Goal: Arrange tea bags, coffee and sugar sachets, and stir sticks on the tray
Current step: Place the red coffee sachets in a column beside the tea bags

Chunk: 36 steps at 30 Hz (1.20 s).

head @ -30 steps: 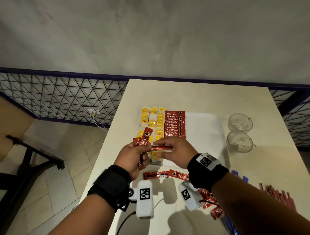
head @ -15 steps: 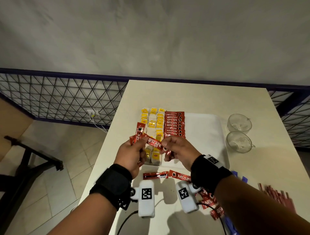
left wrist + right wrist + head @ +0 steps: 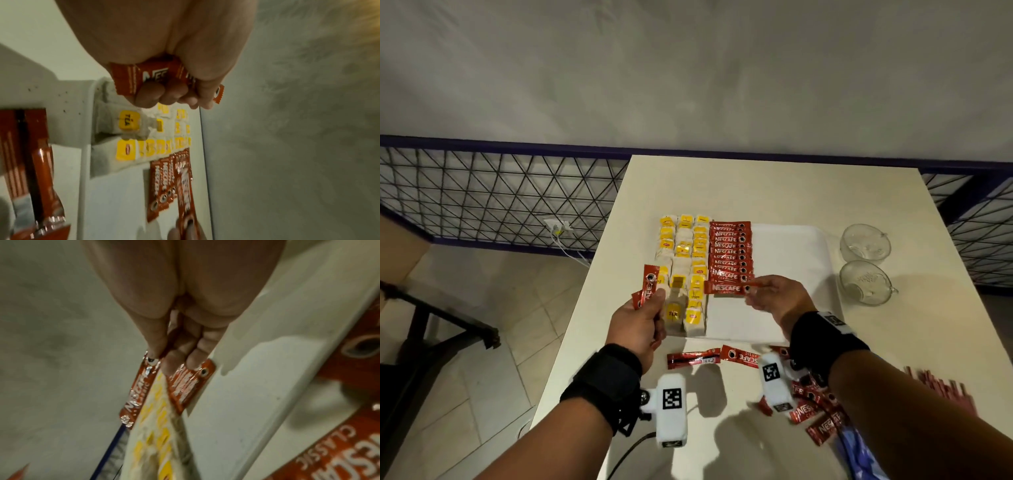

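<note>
On white tray [image 3: 787,260], at 12 o'clock from hands: three columns of tea bags [image 3: 685,260] lying along left side, coffee sachet column [image 3: 729,253] running beside them. Right hand [image 3: 774,298] pinching one coffee sachet [image 3: 726,288] flat, hovering at column's near end. Left hand [image 3: 637,325] clenching spare sachets [image 3: 649,287] at 10 o'clock. More loose sachets [image 3: 815,411] waiting on table at 5 o'clock, stir sticks [image 3: 941,390] lying untouched at 4 o'clock. Tray's right half showing bare. Judging: tea done, coffee partway, sticks pending; no sugar sachets identifiable.
</note>
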Tool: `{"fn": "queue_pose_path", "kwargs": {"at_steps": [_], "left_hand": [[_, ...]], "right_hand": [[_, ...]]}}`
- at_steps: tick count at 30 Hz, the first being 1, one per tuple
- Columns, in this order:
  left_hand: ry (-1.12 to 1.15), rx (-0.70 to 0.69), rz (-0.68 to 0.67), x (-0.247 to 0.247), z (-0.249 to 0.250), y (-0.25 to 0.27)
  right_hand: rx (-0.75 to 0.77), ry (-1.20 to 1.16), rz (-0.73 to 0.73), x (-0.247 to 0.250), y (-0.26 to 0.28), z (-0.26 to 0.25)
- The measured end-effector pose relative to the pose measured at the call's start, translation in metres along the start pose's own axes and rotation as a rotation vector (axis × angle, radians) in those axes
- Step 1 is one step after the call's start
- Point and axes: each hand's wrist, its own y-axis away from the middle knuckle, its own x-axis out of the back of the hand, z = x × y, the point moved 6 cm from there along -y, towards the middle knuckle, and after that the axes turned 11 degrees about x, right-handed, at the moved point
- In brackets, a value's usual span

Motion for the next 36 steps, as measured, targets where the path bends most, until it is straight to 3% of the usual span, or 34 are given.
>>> {"fn": "queue_pose_path", "kwargs": {"at_steps": [11,23,36], "left_hand": [[-0.019,0.045,0.05,0.029,-0.009,-0.024],[-0.02,0.053,0.059,0.04,-0.013,-0.029],[-0.021,0.06,0.052,0.044,-0.013,-0.03]], "right_hand": [[-0.198,0.209,0.151,0.021,-0.01,0.047],[-0.131,0.63,0.108,0.008,-0.031,0.044],[-0.097,0.628,0.164,0.002,-0.042,0.041]]}}
